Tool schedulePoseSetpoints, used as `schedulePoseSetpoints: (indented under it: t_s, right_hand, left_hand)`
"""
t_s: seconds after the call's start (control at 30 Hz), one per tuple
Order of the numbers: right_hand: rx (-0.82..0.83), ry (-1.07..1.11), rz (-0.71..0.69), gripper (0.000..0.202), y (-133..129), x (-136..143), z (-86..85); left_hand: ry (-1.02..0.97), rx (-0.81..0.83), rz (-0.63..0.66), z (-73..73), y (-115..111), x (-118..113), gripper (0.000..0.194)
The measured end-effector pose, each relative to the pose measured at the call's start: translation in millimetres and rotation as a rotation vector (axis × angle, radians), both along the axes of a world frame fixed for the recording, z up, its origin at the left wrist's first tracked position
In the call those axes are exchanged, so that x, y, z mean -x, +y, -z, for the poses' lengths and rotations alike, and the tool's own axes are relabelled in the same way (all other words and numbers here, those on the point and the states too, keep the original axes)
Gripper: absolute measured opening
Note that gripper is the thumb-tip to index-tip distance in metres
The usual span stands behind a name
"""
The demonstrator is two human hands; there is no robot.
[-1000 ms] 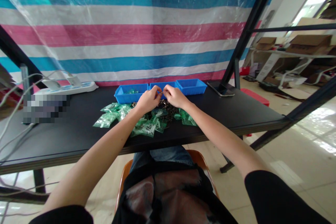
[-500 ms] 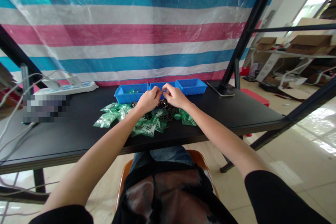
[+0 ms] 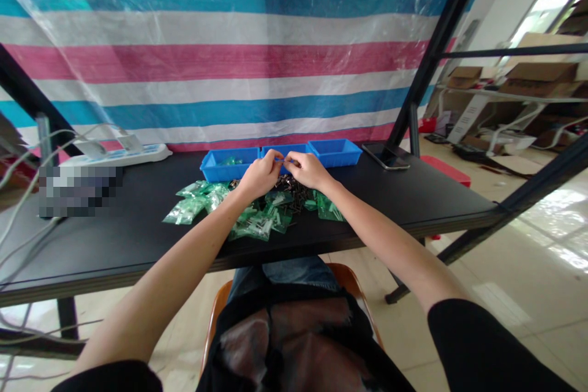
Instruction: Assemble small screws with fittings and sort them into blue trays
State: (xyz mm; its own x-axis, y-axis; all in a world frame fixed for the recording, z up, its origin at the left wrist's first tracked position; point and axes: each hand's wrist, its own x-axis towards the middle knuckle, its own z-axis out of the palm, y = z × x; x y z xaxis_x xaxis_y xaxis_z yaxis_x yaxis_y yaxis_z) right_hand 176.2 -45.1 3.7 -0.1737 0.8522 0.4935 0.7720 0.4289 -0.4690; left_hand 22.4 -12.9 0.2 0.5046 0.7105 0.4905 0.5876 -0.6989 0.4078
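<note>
My left hand (image 3: 260, 177) and my right hand (image 3: 309, 170) meet fingertip to fingertip above the black table. Both are closed in a pinch around a small, thin dark piece that looks like a screw (image 3: 282, 161), mostly hidden by the fingers. Right below them lies a loose pile of dark metal screws (image 3: 298, 195). Green-tinted plastic bags (image 3: 257, 223) holding white pieces spread in front of the pile and to its left. One more green bag (image 3: 328, 207) lies under my right wrist. Behind my hands stands the middle blue bin (image 3: 298, 148), partly covered by them.
The left blue bin (image 3: 211, 166) holds a little green plastic; the right blue bin (image 3: 337, 156) stands beside the middle one. A phone (image 3: 386, 156) lies at the right. A white power strip (image 3: 156, 152) with cables sits at the left. A striped sheet (image 3: 229, 61) hangs behind.
The fingertips shift very slightly around the small piece. Arms, bags, bins and pile look the same.
</note>
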Motion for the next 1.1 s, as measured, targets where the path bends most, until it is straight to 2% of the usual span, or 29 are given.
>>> schedulePoseSetpoints:
  t_s: [0.33, 0.53, 0.7, 0.83, 1.1]
  right_hand:
    - [-0.039, -0.004, 0.000, 0.020, 2.6, -0.2, 1.6]
    - [-0.034, 0.008, -0.030, 0.020, 2.5, -0.6, 2.4]
    - [-0.037, 0.045, -0.026, 0.006, 1.9, -0.3, 3.0]
    - [-0.079, 0.053, -0.064, 0.010, 2.9, 0.3, 4.6]
    - [-0.068, 0.006, -0.072, 0.006, 4.5, -0.2, 6.5]
  left_hand:
    - [0.022, -0.027, 0.046, 1.1, 0.1, 0.8, 0.024]
    - [0.032, -0.008, 0.012, 1.8, 0.8, -0.1, 0.021]
    - [0.034, 0.022, -0.030, -0.2, -1.5, -0.4, 0.020]
    - [0.058, 0.034, -0.047, -2.1, -3.2, -0.4, 0.021]
    - [0.089, 0.048, -0.046, -3.5, -3.6, -0.5, 0.025]
